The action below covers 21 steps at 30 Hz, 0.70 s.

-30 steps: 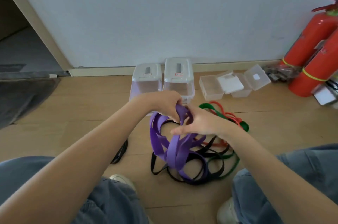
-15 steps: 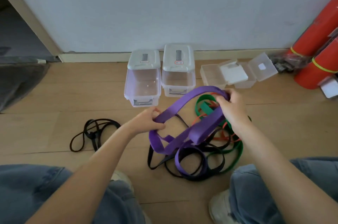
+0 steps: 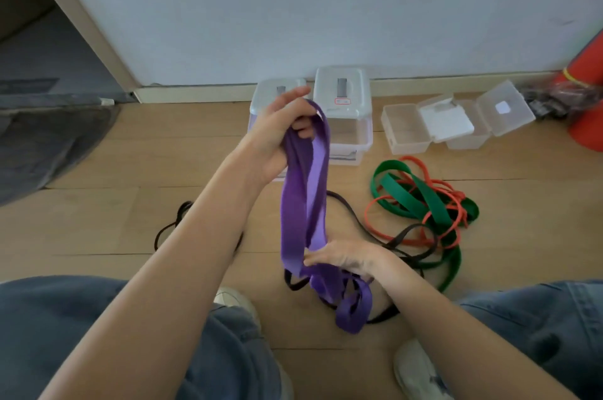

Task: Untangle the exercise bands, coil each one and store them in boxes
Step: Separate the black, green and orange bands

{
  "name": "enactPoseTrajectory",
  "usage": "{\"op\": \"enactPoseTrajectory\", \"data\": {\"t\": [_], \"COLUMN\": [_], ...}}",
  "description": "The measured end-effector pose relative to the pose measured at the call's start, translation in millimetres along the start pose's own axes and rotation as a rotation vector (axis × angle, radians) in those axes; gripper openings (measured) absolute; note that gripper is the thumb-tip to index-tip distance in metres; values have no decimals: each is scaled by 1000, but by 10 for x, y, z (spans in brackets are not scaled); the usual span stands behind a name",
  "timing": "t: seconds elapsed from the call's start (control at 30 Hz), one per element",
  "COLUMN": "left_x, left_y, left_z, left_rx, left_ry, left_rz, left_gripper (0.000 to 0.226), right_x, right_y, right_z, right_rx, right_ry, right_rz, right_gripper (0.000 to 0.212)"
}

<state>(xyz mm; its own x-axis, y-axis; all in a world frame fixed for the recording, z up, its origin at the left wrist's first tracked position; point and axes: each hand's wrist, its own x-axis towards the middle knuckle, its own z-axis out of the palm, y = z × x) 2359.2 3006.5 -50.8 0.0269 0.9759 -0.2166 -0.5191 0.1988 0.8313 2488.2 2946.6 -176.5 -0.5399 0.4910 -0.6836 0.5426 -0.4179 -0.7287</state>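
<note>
My left hand [image 3: 283, 135] is raised and grips the top of the wide purple band [image 3: 306, 203], which hangs down in long folds. Lower down, my right hand [image 3: 346, 257] holds the same band near its bottom loops, which trail on the floor. A thin black band [image 3: 411, 233] runs under the purple one. To the right lie a green band [image 3: 421, 197] and a thin red band [image 3: 453, 200], tangled together. Another black band [image 3: 169, 230] lies left of my left forearm, partly hidden by it.
Two lidded clear boxes [image 3: 342, 96] stand by the wall, the left one mostly behind my hand. Small open clear boxes [image 3: 404, 128] sit to their right. A red fire extinguisher [image 3: 587, 99] stands at the far right, a dark mat [image 3: 49, 145] at the left. My knees frame the bottom.
My left hand has risen with the purple band's top. My right hand has dropped from the band's upper right end to its lower part. The purple band now hangs lengthwise, off the green and red bands.
</note>
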Motion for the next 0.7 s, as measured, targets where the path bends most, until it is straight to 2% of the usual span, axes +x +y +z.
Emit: {"op": "enactPoseTrajectory", "data": {"t": [0.03,0.1,0.17,0.2,0.27,0.33,0.37,0.43,0.53,0.57,0.63,0.7], "left_x": [24,52,77,96,137,152,139,82,-79,-140,-258,-322], "left_y": [21,54,77,87,89,35,-47,-324,-859,-1022,-1293,-1523], "left_z": [-68,-204,-309,-354,-492,-680,-775,-922,-864,-788,-562,-290], "left_rx": [-58,-150,-200,-218,-192,35,153,248,290,318,349,424], "left_ry": [68,163,202,221,303,454,502,510,268,147,-155,-399], "left_rz": [16,45,70,79,96,84,33,-140,-341,-373,-385,-339], "left_gripper": [22,17,22,26,32,22,19,23,20,29,55,58], "right_x": [-1,-24,-36,-27,2,-30,-91,-255,-438,-467,-518,-601], "right_y": [9,78,146,157,130,76,38,-73,-356,-452,-581,-612], "right_z": [6,-3,17,45,62,-81,-209,-474,-682,-699,-736,-829], "right_rx": [116,276,300,266,230,333,407,573,603,585,578,588], "right_ry": [-20,-100,-171,-120,189,523,633,697,685,698,749,800], "right_rz": [-14,-58,-109,-143,-195,-223,-239,-319,-441,-472,-544,-601], "right_gripper": [26,21,22,23,26,32,35,39,40,41,41,42]}}
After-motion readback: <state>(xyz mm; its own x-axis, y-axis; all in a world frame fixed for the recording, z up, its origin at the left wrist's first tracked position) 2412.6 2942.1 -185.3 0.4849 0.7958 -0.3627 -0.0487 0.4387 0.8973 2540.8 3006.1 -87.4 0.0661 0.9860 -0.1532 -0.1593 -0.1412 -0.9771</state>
